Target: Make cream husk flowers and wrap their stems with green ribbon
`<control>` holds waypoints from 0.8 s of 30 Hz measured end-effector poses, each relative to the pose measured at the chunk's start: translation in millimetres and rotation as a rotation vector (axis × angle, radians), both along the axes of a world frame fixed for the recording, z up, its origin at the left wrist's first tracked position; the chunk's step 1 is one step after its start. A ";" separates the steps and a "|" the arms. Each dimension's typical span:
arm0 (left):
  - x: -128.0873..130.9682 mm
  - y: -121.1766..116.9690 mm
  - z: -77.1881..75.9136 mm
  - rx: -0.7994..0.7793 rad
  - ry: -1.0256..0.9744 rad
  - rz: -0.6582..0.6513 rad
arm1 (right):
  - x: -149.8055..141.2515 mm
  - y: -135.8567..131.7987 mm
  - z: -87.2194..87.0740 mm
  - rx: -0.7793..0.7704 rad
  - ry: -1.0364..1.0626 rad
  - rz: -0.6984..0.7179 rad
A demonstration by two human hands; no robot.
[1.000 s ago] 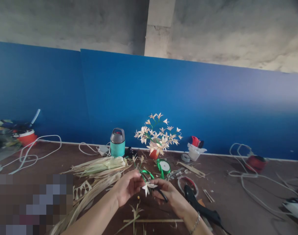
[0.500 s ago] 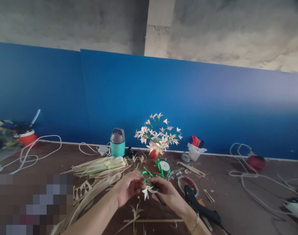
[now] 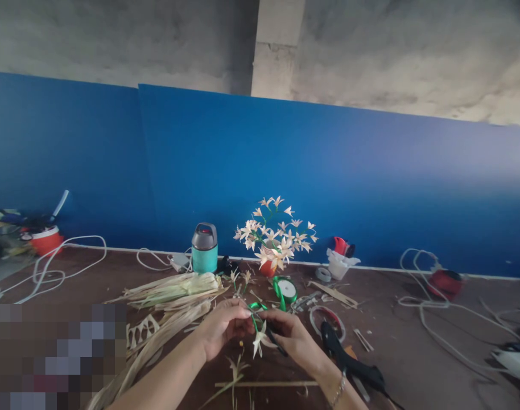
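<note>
My left hand (image 3: 230, 324) pinches the green-wrapped stem of a pale artificial flower (image 3: 259, 341), whose petals hang downward between my hands. A green ribbon (image 3: 256, 306) loops at the top of this stem and trails toward a ribbon spool (image 3: 288, 290) just beyond. My right hand (image 3: 292, 333) is closed around a black-handled tool that looks like scissors (image 3: 279, 345), with its grey tip close to the stem near my left fingertips. The tool is partly hidden by my fingers. A loose flower (image 3: 236, 369) lies below my hands.
Dried husks (image 3: 174, 290) spread on the left. Behind stands a red pot of pale flowers (image 3: 277, 245), beside a teal lidded container (image 3: 205, 256). A black glue gun (image 3: 354, 364), a tape ring (image 3: 342, 330) and a white cup (image 3: 339, 266) are on the right. Cables cross both sides.
The flower has shifted slightly down and right, and more of its green stem shows below my left fingers. Both hands stay in nearly the same place.
</note>
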State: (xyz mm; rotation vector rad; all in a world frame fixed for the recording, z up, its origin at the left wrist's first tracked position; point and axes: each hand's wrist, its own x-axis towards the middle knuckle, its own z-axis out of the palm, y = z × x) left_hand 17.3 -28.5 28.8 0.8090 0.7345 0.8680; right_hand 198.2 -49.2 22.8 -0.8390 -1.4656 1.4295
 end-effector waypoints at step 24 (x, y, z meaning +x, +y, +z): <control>-2.5 2.3 -4.5 -0.008 -0.001 -0.020 | 7.4 1.9 -0.4 0.053 -0.180 -0.016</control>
